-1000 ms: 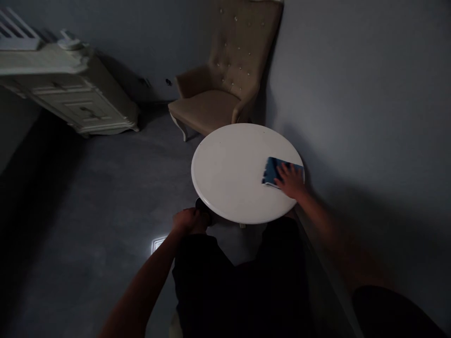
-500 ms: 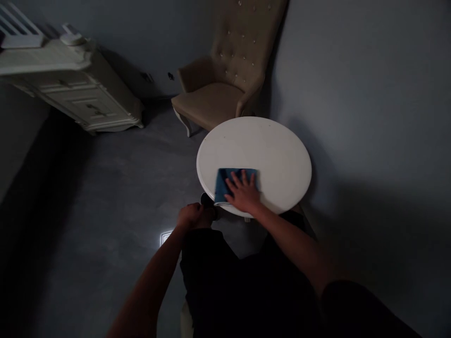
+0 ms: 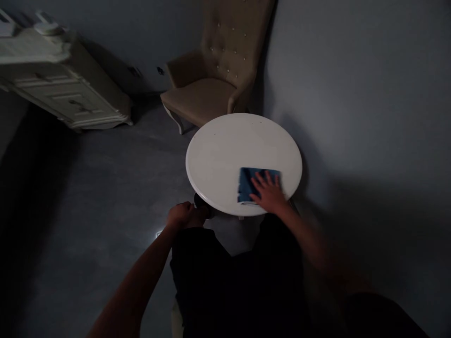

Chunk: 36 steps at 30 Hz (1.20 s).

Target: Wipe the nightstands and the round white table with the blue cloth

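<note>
Pressed flat on a folded blue cloth [image 3: 245,180], my right hand [image 3: 270,193] has its fingers spread. The cloth lies on the near right part of a round white table [image 3: 218,159], its pale edge showing along the front. My left hand [image 3: 180,215] rests at my left knee, just off the table's near left rim. In the dim light I cannot make out how its fingers are bent, and I see no object in it.
Behind the table stands a tan tufted armchair [image 3: 200,98], close to its far rim. A white cabinet [image 3: 70,94] with small items on top is at the far left. A grey wall [image 3: 369,103] runs along the right side. My legs are under the near edge.
My right hand and the blue cloth have slid to the right across the tabletop. My left hand stays at my knee. The view has shifted slightly.
</note>
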### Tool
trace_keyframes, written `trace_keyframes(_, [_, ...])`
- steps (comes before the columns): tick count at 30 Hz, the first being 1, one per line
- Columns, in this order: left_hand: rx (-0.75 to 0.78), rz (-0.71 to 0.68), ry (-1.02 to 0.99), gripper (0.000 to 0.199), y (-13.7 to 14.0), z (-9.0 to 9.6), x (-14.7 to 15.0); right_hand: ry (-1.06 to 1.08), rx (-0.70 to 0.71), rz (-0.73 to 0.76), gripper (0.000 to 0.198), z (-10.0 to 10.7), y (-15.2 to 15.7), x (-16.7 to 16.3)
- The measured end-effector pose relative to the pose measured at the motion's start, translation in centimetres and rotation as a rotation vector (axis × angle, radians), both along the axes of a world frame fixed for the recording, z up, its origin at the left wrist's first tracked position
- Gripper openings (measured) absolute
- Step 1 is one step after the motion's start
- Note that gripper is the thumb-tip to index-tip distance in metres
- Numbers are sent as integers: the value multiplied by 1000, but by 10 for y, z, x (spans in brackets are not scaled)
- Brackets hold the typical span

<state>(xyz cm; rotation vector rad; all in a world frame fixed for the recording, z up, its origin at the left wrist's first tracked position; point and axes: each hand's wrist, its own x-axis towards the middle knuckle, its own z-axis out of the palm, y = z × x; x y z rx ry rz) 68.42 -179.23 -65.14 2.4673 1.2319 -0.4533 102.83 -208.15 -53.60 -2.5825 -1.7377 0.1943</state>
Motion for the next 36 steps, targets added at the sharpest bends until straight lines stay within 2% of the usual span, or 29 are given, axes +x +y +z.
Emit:
trace_keyframes(2, [8,-9,-12,60,0,0,1,-67,-32,-124,79,-6,-42,47])
trace_keyframes(4, [-1,-8,-20,61,-1,2,1,-119,-1,-204,80,-14,-76,79])
trace_keyframes(6, [-23,-7,-24,62,-2,5,2,-152,26,-250,80,-21,-95,88])
trace_keyframes(8, [-37,-7,-30,63,-2,7,1,-174,13,-265,77,-25,-97,73])
trace_keyframes(11, [-41,0,-44,63,-2,8,-1,-177,-31,-204,73,-24,-71,18])
trace_keyframes(16, [-19,14,-38,61,-3,9,-5,-38,28,18,78,-15,12,-83])
trace_keyframes(19, [-16,39,-25,61,-7,11,-6,29,80,123,79,-8,56,-114])
trace_keyframes(22, [-6,82,-24,59,-12,12,-7,49,94,202,78,-3,76,-121])
trace_keyframes(24, [1,97,-29,57,-14,13,-9,46,82,242,78,-2,74,-116])
trace_keyframes(27, [4,93,-35,55,-16,14,-14,17,57,270,78,-4,50,-92])
trace_keyframes(34, [-25,67,-70,57,-16,23,-16,-88,-21,165,73,-20,-55,13])
trace_keyframes(36, [-45,68,-75,57,-16,26,-15,-115,-16,137,73,-25,-80,34])
